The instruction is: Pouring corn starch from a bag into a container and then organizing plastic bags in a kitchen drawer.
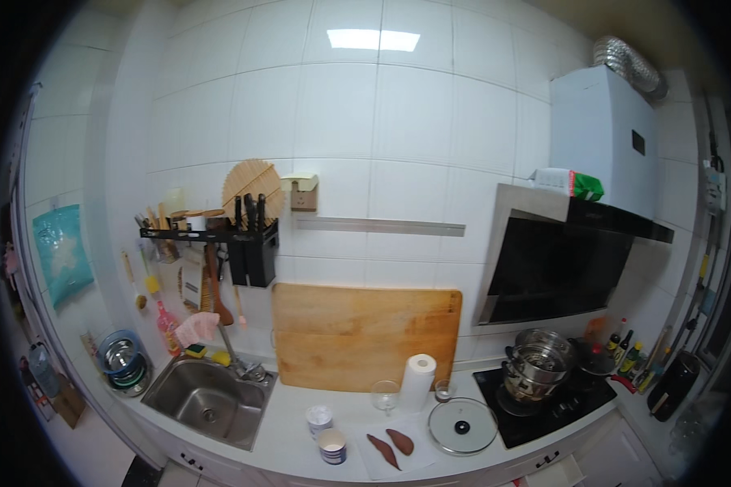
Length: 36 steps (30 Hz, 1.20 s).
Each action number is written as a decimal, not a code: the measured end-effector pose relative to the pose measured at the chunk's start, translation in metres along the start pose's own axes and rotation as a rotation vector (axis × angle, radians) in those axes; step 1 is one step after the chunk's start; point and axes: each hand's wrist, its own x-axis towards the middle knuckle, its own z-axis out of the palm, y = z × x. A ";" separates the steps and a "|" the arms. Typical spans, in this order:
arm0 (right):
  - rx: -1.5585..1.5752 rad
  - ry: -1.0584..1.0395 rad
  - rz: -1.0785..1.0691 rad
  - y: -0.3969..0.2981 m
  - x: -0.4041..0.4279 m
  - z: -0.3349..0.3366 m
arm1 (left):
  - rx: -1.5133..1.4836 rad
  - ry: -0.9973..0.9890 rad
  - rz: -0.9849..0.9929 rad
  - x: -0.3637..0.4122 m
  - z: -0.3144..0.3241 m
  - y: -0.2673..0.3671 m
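Both my left hand and my right hand are out of view. On the white counter (292, 450) before me, two sweet potatoes (399, 442) lie on a sheet of white paper (371, 465). Left of them stand two tubs, an open one (332, 447) in front and another (319, 420) behind. A glass lid (448, 428) with a black knob lies flat to the right. Behind the paper are a roll of paper towel (416, 383), a clear glass vessel (385, 395) and a small glass (444, 391) with something dark in it.
A steel sink (204, 405) is at the left, beside stacked bowls (120, 359). A wooden board (365, 335) leans on the wall. To the right, a steamer pot (533, 371) and a lidded pan (596, 359) stand on the black hob (505, 435). A drawer (560, 475) appears open below.
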 end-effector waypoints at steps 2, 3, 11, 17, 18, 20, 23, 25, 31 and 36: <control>-0.060 0.028 0.031 -0.001 -0.004 -0.010 | -0.037 0.034 0.015 0.000 -0.004 0.001; -0.100 0.040 0.056 -0.001 -0.007 -0.014 | -0.075 0.061 0.005 0.000 -0.005 0.001; -0.008 0.106 -0.033 0.021 -0.011 0.017 | -0.049 0.090 0.036 0.000 0.008 0.000; -0.109 0.117 0.023 0.042 -0.027 0.019 | -0.071 0.056 0.128 0.004 0.002 -0.007; -0.098 0.142 0.030 0.056 -0.034 0.023 | -0.071 0.061 0.131 0.005 0.003 -0.007; -0.063 0.206 0.005 0.065 -0.036 0.027 | -0.079 0.065 0.114 0.006 0.008 -0.004; -0.105 0.131 -0.016 0.043 -0.024 0.020 | -0.027 0.087 0.088 0.005 0.012 -0.007; -0.132 0.147 -0.063 0.045 -0.020 0.033 | -0.053 0.080 0.100 0.009 0.015 -0.002; -0.057 0.108 0.010 0.049 -0.023 0.019 | -0.123 0.151 0.165 0.009 0.000 -0.002; 0.068 0.060 0.148 0.055 -0.028 0.027 | -0.106 0.117 0.183 0.005 0.017 -0.010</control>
